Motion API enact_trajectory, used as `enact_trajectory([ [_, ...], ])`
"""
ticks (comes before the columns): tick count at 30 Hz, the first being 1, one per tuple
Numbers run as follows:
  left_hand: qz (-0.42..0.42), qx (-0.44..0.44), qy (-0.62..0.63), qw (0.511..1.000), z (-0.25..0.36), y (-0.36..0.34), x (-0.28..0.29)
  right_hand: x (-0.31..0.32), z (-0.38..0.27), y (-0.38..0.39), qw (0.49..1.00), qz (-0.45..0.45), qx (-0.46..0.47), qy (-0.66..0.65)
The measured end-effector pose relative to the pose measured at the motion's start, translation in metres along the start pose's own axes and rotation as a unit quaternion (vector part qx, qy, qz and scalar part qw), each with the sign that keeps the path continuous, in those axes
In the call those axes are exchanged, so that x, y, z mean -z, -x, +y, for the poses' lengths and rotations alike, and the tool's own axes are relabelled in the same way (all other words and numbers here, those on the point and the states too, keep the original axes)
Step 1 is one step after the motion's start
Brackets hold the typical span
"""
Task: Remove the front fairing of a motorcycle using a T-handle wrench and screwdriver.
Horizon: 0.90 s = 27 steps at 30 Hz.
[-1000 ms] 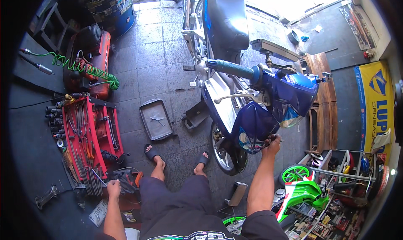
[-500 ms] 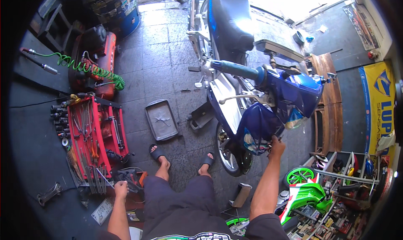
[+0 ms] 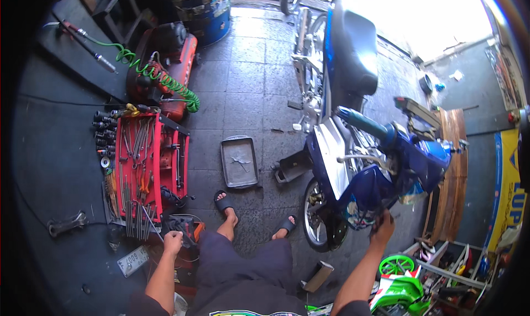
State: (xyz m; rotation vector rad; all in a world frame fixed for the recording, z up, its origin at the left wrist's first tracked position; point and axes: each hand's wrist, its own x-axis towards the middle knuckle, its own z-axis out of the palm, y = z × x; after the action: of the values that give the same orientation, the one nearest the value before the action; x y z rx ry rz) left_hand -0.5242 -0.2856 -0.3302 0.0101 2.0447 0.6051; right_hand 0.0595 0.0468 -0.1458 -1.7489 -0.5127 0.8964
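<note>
View: turned left, everything sits farther right than a second ago.
Left hand [image 3: 173,242]: farther from the number plate [image 3: 133,261], thin rod [image 3: 151,221] comes along.
Yellow banner [image 3: 505,178]: less showing at right rim.
Green bike [image 3: 398,294]: lower, more cut off.
Dark round piece [image 3: 85,288]: newly visible, lower left.

On your right, the motorcycle [image 3: 331,153] has a glossy blue plastic fairing [image 3: 369,189] and a smooth black seat [image 3: 356,53] with a sheen. The slim rod [image 3: 153,224] you hold, near left, looks like smooth metal. Farther off, the tray [image 3: 240,175] is dull metal; floor tiles [image 3: 243,78] shine. Your shorts [image 3: 243,266] are matt cloth.
</note>
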Motion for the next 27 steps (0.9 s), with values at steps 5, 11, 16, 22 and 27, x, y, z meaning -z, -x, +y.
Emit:
enact_trajectory([
  [5, 0.032, 0.026, -0.031, 0.999, -0.064, 0.004, -0.022, -0.036, 0.055, 0.075, 0.932, -0.264, -0.169, 0.185],
  [11, 0.093, 0.103, -0.151, 0.979, -0.224, 0.056, -0.101, -0.14, 0.271, 0.013, 0.85, -0.276, -0.333, 0.302],
  [16, 0.039, 0.205, -0.205, 0.956, -0.322, 0.077, -0.166, -0.223, 0.484, -0.137, 0.905, -0.18, -0.29, 0.256],
  [22, 0.035, 0.225, -0.142, 0.963, -0.315, 0.023, -0.306, -0.277, 0.621, -0.252, 0.883, -0.152, -0.242, 0.372],
  [27, 0.05, 0.204, -0.101, 0.972, -0.297, 0.03, -0.348, -0.268, 0.628, -0.258, 0.801, -0.171, 0.109, 0.564],
])
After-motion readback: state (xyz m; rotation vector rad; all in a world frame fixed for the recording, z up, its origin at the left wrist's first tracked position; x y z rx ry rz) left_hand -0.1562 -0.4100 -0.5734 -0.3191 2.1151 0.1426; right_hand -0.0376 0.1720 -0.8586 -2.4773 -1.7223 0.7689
